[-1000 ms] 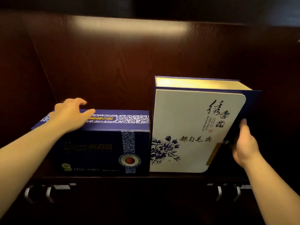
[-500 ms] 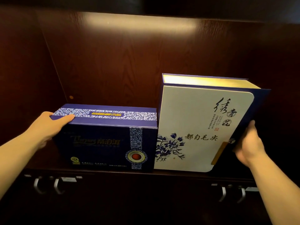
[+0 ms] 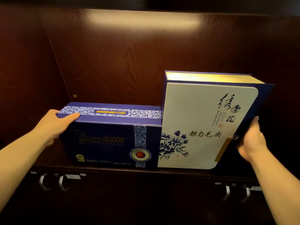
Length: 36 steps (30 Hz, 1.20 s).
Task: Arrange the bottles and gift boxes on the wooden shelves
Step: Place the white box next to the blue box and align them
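Two gift boxes stand side by side on a dark wooden shelf, touching each other. The low dark blue gift box with a patterned band is on the left. My left hand grips its upper left corner, thumb on the top face. The taller white and blue gift box with a flower print stands upright on the right. My right hand holds its right side, fingers behind the blue edge. No bottles are in view.
The shelf's wooden back panel and left side wall close in the space. Below the shelf edge are cabinet doors with metal handles at the left and the right.
My left hand went from the top of the dark blue box to its left end and now grips the corner. My right hand stays on the tall box's right side. The view shifted.
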Tool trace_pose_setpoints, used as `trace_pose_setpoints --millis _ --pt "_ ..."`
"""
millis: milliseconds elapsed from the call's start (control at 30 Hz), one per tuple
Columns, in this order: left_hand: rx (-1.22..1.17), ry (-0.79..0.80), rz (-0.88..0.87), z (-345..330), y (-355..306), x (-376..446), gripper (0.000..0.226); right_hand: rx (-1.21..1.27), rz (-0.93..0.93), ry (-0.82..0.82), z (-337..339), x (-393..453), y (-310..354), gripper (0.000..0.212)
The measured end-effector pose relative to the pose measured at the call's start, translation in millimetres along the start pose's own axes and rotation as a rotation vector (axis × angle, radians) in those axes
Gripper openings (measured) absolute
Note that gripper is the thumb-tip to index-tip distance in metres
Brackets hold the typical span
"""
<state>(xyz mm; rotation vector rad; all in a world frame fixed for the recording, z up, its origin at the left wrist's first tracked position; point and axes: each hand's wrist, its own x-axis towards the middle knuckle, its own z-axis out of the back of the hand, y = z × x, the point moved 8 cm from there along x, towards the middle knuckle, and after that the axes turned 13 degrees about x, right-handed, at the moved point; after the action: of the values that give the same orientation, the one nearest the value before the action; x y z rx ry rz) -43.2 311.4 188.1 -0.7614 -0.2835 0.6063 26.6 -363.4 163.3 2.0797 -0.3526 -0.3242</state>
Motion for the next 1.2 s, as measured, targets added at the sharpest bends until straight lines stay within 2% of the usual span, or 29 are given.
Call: trace_pose_setpoints --millis 200,300,367,600,733,867,1200 --pt "-0.009 -0.002 -0.012 -0.4 -1.0 2.9 0.056 -0.012 -0.002 0.014 6.5 -0.5 -4.8 0.066" --pt "-0.006 0.008 0.013 -0.4 1.2 5.6 0.072 -0.009 0.011 0.011 6.5 -2.5 -4.3 0.066" --pt "-0.004 0.007 0.021 -0.2 2.0 6.5 0.076 -0.009 0.018 0.004 4.3 -2.5 -3.4 0.064" --pt "-0.012 0.001 0.001 0.5 -0.2 3.8 0.069 0.010 0.013 -0.051 4.5 5.8 -3.8 0.070" --pt "-0.011 -0.002 -0.025 1.1 -4.2 1.2 0.061 0.035 0.032 -0.018 2.4 6.8 -3.9 0.055" --pt "-0.031 0.020 -0.029 -0.9 -5.2 0.2 0.065 0.039 0.032 -0.031 3.8 6.6 -4.5 0.064" --pt "-0.073 0.023 -0.083 1.2 -15.1 -9.2 0.042 0.107 0.031 0.016 1.1 4.7 -9.0 0.060"
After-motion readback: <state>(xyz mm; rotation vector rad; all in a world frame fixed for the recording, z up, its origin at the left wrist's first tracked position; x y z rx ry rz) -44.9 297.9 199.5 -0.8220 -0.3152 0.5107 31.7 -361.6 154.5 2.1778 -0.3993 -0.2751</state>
